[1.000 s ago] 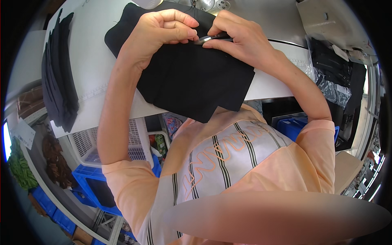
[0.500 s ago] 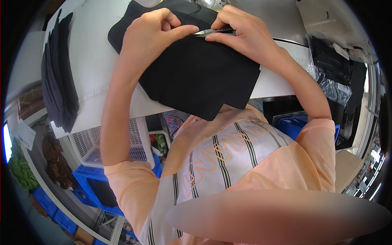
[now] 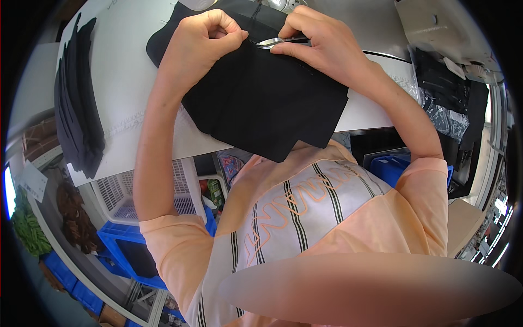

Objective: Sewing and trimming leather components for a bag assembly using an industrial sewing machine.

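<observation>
A black cloth piece (image 3: pixel 267 103) lies across the white tabletop and hangs over its near edge toward me, with notched corners at its lower end. Thread snips (image 3: pixel 271 42) are in my right hand (image 3: pixel 327 43), shut around them; their blades point left and stand apart just over the cloth. Close to the blade tips, my left hand (image 3: pixel 210 41) has thumb and index finger pinched together above the cloth. What sits in that pinch is too small to make out. A short line of stitching and some loose dark thread show on the cloth near the pinch.
A stack of black cloth strips (image 3: pixel 79 98) lies on the table (image 3: pixel 125 103) at left. Below it stand a white plastic basket (image 3: pixel 188 188) and a blue crate (image 3: pixel 117 234). Bagged black goods (image 3: pixel 444 82) sit at far right, beside a grey metal surface (image 3: pixel 376 27).
My left hand has drawn slightly left and up from the snips, its thumb now bent into a pinch. The snips have shifted a little left, and more stitching shows.
</observation>
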Available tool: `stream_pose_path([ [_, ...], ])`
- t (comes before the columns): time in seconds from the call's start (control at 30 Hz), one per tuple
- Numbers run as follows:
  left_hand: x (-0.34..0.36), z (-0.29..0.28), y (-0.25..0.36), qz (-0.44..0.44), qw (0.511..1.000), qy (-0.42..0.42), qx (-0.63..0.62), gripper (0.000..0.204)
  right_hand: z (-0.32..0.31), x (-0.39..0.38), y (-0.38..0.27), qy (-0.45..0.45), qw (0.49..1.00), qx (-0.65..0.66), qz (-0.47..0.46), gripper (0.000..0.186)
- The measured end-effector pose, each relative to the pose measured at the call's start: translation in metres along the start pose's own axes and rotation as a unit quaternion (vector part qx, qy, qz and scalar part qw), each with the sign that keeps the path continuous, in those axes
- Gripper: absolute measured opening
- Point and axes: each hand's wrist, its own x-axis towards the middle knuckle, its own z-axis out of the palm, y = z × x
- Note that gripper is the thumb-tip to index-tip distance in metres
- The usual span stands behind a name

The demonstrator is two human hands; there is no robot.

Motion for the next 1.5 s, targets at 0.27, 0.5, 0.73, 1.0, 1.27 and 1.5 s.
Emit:
stream_pose_path([
  [0.27,-0.001,0.008,-0.003,0.034,0.990,0.018,-0.138,0.011,-0.002,0.003,-0.001,-0.039,0.999,0.008,-0.001,0.025],
  [0.5,-0.001,0.010,-0.003,0.032,0.989,0.012,-0.147,0.016,0.012,0.006,0.005,0.014,0.999,-0.007,-0.034,0.028],
  [0.73,-0.002,0.013,-0.002,0.038,0.981,0.009,-0.192,0.017,0.005,0.003,0.002,-0.038,0.999,0.005,0.002,0.024],
  [1.0,-0.014,0.003,-0.017,0.082,0.978,0.168,0.094,0.023,-0.026,-0.006,0.006,-0.006,0.996,-0.025,0.084,0.028],
  [1.27,-0.043,0.004,-0.025,0.153,0.943,0.173,0.238,0.032,-0.021,-0.034,0.020,-0.068,0.991,0.038,0.110,0.030],
  [1.5,-0.069,0.011,-0.019,0.150,0.939,0.152,0.271,0.028,-0.020,-0.031,0.020,0.027,0.990,-0.100,0.094,0.030],
])
